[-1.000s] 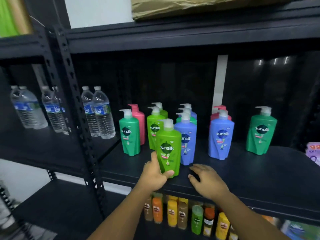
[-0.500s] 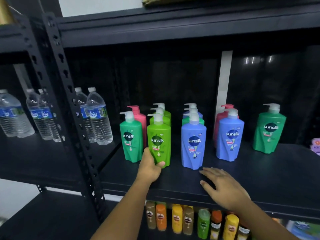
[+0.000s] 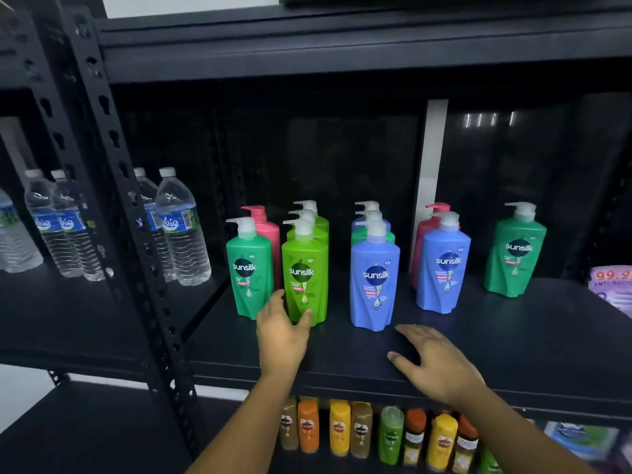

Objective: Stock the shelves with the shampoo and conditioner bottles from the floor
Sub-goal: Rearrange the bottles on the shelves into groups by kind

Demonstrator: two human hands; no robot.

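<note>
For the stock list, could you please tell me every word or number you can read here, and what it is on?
"sunsilk": five front pump bottles.
"99.9": purple pack at right edge.
Too blurred: water bottle labels, small print, lower-shelf bottles.

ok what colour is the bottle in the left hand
The bottle is lime green, white pump; head view shows it best.

1. The left hand (image 3: 284, 328) reaches forward on a bare forearm; its fingers and thumb curl round the base of the lime-green shampoo bottle (image 3: 304, 268)
2. The right hand (image 3: 434, 360) is palm down; fingers straight, angled forward and left; thumb spread; bare forearm enters from lower right
</note>
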